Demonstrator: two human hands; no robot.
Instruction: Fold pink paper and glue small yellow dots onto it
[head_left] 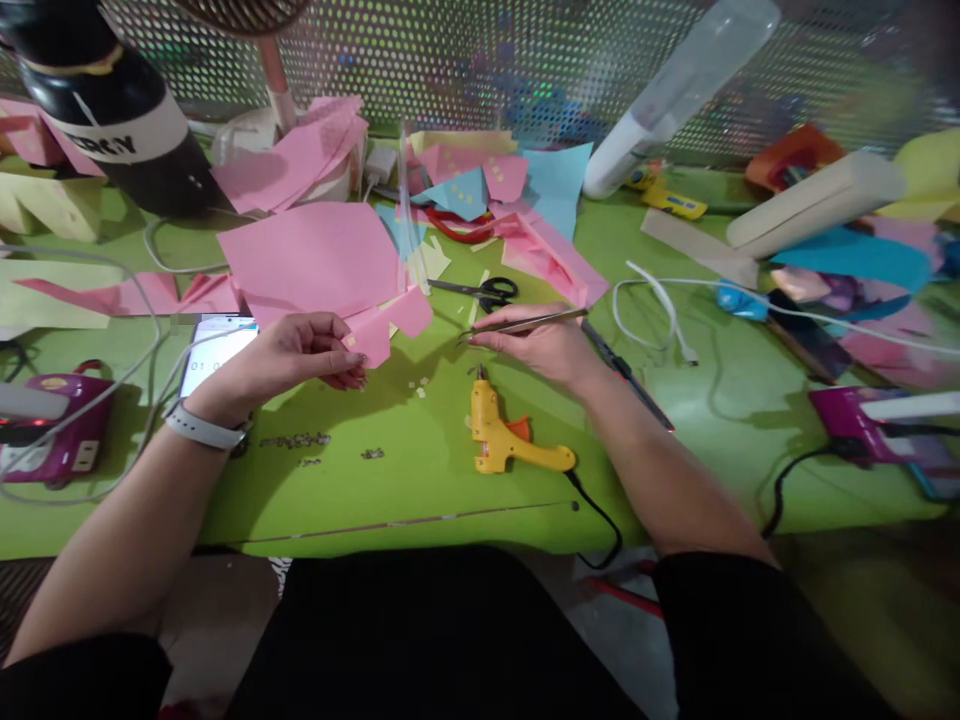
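My left hand (300, 355) is closed in a pinch on a folded pink paper piece (390, 325) with small yellow dots on it, held just above the green table (420, 470). My right hand (544, 345) grips metal tweezers (525, 323), whose tips point left toward the pink piece and stop a little short of it. A yellow hot glue gun (502, 435) lies on the table below my right hand, its black cord running to the front edge. Tiny yellow paper bits (421, 386) lie between my hands.
Black scissors (480, 290) lie behind my hands. Pink and blue paper sheets (315, 255) pile up at the back. A phone (214, 350) lies by my left wrist. A purple device (52, 430) sits left, another at right (870, 420). White cables (667, 310) cross the right side.
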